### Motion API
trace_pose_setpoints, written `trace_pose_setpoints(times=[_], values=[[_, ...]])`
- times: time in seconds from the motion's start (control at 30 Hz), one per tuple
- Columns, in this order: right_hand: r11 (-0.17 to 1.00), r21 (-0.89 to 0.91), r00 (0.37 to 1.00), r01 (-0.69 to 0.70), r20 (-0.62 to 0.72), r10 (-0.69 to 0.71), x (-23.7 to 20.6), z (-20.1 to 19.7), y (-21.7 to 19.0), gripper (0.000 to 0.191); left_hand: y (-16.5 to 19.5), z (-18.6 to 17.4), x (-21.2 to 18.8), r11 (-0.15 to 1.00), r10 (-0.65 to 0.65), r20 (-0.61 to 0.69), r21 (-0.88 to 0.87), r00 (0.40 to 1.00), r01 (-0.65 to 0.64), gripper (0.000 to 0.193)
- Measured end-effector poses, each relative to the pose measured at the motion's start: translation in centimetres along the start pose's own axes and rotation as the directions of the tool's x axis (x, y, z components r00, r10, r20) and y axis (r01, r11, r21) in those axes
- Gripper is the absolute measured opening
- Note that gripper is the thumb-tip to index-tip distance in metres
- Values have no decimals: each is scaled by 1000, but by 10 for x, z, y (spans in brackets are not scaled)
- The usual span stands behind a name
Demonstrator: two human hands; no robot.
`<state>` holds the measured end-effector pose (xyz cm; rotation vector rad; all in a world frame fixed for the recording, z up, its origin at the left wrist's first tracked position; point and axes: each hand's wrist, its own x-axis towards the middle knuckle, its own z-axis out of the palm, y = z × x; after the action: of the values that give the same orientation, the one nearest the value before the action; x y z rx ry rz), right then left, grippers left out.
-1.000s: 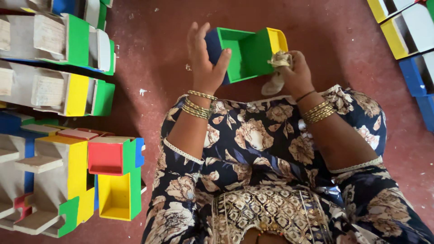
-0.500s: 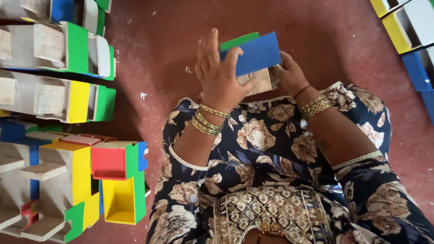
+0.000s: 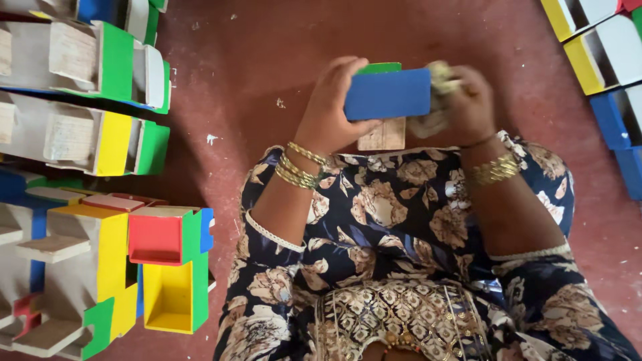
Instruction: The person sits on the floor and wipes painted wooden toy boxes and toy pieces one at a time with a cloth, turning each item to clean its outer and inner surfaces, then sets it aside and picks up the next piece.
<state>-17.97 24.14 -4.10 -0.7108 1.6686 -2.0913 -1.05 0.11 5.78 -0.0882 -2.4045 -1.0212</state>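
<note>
My left hand grips the left end of a small wooden box, whose blue face is turned up and whose green edge shows along the far side. A bare wood piece hangs below it. My right hand is at the box's right end, with a crumpled pale cloth bunched in its fingers against the box. Both wrists wear gold bangles. I sit on the red floor in a dark floral dress, holding the box above my knees.
Painted wooden boxes in green, yellow, blue and red are stacked at the left, with more in front of them at the lower left. Yellow and blue boxes stand at the right edge.
The box has been turned over: its open green and yellow inside faced me a second ago, and now the blue face is up and level. The right hand has moved the cloth to the right end.
</note>
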Motion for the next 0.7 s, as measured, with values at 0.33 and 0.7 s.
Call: trace_pose_setpoints(times=[0.33,0.7], values=[[795,502,928,341,-43,-371,-60,43,-112,33,-11,8,2,995,-27,41,-93,999,31,72],[273,-774,804,572,461,-377,-29,155,-126,45,-35,24,5,951,-61,15,-302,998,63,48]])
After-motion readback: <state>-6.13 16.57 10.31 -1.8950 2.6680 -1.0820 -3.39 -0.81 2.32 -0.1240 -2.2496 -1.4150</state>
